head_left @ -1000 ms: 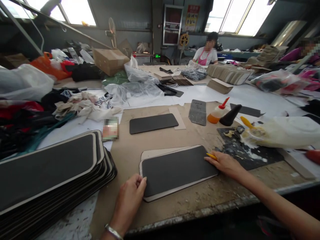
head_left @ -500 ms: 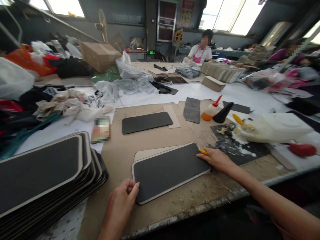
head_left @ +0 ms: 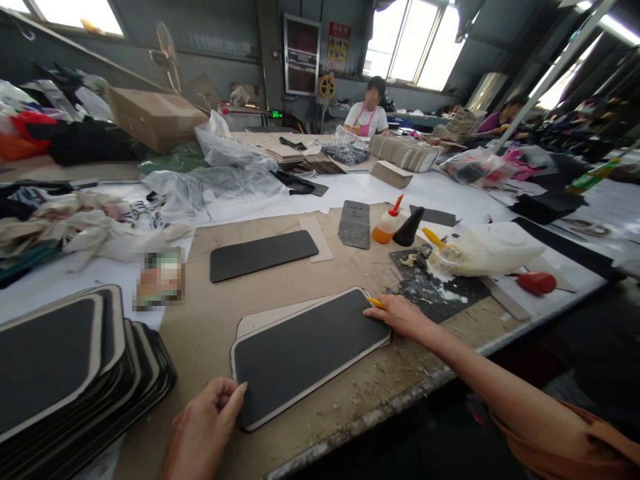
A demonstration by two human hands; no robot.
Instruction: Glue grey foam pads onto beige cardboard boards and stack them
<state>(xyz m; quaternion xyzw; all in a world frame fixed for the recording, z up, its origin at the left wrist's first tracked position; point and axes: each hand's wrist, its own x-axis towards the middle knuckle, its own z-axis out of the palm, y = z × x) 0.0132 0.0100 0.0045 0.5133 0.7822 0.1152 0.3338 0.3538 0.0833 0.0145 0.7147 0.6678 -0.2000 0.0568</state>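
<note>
A dark grey rectangular panel (head_left: pixel 305 357) with rounded corners and a pale border lies tilted on the brown board. Beneath it, a pale sheet (head_left: pixel 265 321) of similar shape sticks out at the back left. My left hand (head_left: pixel 207 417) is closed at the panel's near left corner, thumb on the edge and fingers curled. At the far right end my right hand (head_left: pixel 403 317) rests on the panel, closed around a slim yellow stick (head_left: pixel 375 303); the rest of that stick is hidden by the fingers. Another dark panel (head_left: pixel 265 255) lies flat behind.
Left stands a tall stack of bordered panels (head_left: pixel 45 360). To the right are a red-tipped bottle (head_left: pixel 386 227), a black cone (head_left: pixel 409 227), a glue-smeared white container (head_left: pixel 490 250) and a red object (head_left: pixel 537 283). Across the table sits a person (head_left: pixel 367 117) near plastic bags and stacked pieces.
The camera view has turned to the right, so everything appears shifted left. Both hands keep their places on the panel, the yellow stick still in my right hand.
</note>
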